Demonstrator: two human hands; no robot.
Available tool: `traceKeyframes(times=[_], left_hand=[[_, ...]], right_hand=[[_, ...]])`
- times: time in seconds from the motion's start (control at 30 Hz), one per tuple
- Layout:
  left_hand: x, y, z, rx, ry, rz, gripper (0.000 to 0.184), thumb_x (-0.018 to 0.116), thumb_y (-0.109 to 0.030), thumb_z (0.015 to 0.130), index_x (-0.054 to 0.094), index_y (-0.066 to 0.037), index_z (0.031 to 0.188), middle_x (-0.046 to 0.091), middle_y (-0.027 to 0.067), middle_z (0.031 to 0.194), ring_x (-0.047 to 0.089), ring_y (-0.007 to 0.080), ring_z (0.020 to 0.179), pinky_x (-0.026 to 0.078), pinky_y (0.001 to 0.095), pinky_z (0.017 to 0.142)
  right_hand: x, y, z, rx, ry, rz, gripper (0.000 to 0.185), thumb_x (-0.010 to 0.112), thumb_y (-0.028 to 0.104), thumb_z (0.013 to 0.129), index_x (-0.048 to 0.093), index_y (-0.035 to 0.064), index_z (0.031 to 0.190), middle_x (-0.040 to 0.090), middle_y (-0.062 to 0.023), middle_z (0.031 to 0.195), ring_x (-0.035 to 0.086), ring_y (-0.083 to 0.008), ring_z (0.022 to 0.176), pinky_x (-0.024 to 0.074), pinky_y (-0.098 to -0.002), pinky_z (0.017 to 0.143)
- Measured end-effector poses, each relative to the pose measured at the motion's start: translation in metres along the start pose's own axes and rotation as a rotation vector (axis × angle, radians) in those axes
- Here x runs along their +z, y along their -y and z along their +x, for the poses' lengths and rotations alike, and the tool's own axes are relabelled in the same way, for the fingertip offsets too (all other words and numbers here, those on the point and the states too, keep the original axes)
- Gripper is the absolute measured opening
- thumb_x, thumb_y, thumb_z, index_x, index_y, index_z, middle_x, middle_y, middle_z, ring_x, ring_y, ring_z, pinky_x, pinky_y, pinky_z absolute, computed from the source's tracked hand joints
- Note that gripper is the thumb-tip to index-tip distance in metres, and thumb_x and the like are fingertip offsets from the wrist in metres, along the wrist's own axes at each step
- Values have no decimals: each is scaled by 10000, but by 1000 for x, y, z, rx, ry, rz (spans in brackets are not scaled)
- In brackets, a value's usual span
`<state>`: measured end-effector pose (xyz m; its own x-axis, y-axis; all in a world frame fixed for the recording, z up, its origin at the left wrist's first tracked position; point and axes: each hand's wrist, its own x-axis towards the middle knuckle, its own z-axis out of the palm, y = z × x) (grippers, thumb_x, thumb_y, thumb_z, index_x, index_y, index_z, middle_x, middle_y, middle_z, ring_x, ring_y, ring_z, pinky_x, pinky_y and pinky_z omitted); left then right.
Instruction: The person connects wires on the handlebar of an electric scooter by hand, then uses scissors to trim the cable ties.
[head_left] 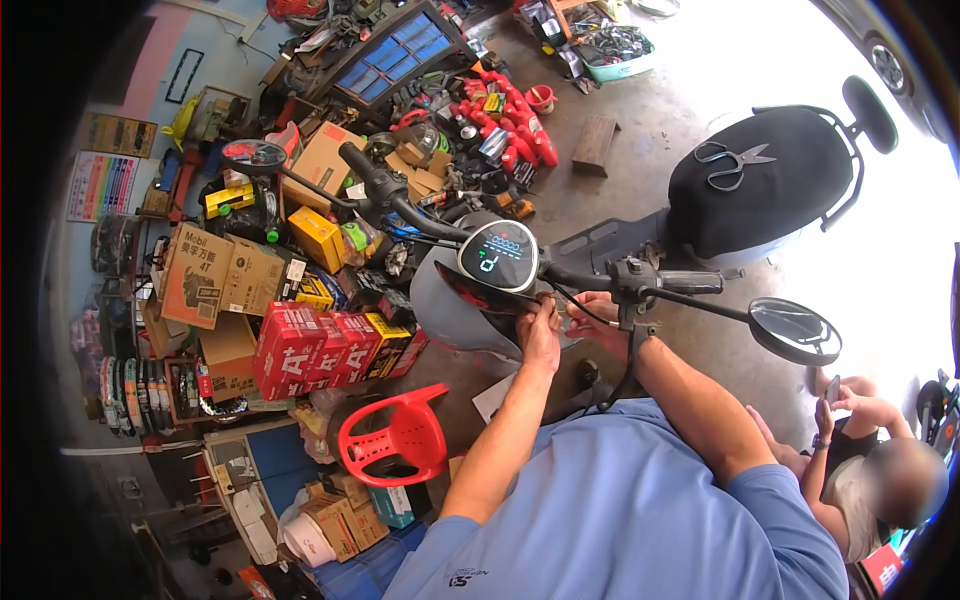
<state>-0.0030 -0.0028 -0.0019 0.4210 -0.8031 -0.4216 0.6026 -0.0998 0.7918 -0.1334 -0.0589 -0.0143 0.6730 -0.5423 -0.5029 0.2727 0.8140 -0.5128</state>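
Note:
A grey scooter with a lit round display (498, 256) stands before me. My left hand (540, 335) is at the scooter's front, just below the display, its fingers pinched together on something too small to make out. Close to its right, my right hand (596, 318) is also closed near a dark cable, partly hidden by the handlebar parts; what it grips cannot be made out. The right handlebar grip (692, 281) and a round mirror (795, 331) extend beyond my right hand. Scissors (735, 164) lie on the black seat (765, 185).
Red boxes (290, 350), cardboard cartons (195, 275) and piled parts fill the left side. A red plastic chair (405, 435) stands near my left arm. Another person (860, 480) sits at the lower right holding a phone. A wooden stool (596, 145) is beyond the scooter.

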Motion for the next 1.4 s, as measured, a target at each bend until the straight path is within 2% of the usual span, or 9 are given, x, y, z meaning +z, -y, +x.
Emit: traceKeyframes(times=[0.1,0.17,0.5,0.87,1.0,1.3,1.4], left_hand=[[1,0,1,-1,2,3,73,636,-117,895,566,-98,903,509,-46,759,382,42,585,317,206,541],[7,-3,-1,-10,-43,-11,88,612,-54,890,540,-76,845,473,-32,704,354,62,555,284,230,518],[10,-4,-3,5,-60,-2,103,631,-57,877,548,-86,822,467,-44,678,351,62,547,280,235,511],[12,-5,-3,2,-62,-6,156,635,-58,878,525,-112,783,442,-59,660,346,53,541,276,234,510],[1,1,1,10,-15,12,67,633,-113,892,571,-88,886,510,-35,753,378,55,572,311,219,537],[5,-1,0,-6,-6,32,72,623,-117,899,558,-91,880,488,-43,737,357,49,564,304,211,531],[10,-2,-1,-7,-73,25,127,627,-89,888,541,-106,797,455,-66,673,336,37,540,265,224,502]], right_hand=[[0,0,-1,5,7,14,107,659,142,854,592,65,823,603,-19,700,621,-152,623,553,-296,637],[1,1,-4,-8,2,44,100,656,137,859,591,65,833,603,-17,692,617,-149,618,556,-299,645],[-2,-1,-1,0,6,6,89,641,131,865,587,63,844,595,-12,699,612,-140,630,562,-309,681],[-1,2,-3,10,6,8,107,659,135,853,592,52,860,621,-41,759,639,-172,669,553,-299,678],[0,1,-3,7,6,-3,109,661,137,854,593,51,861,621,-42,761,641,-171,671,553,-299,676],[-2,-3,1,4,48,29,56,605,78,875,613,46,830,630,-47,743,636,-154,643,562,-297,676],[-4,-6,5,-5,49,33,75,580,66,885,618,44,824,626,-41,730,628,-134,633,565,-300,687]])
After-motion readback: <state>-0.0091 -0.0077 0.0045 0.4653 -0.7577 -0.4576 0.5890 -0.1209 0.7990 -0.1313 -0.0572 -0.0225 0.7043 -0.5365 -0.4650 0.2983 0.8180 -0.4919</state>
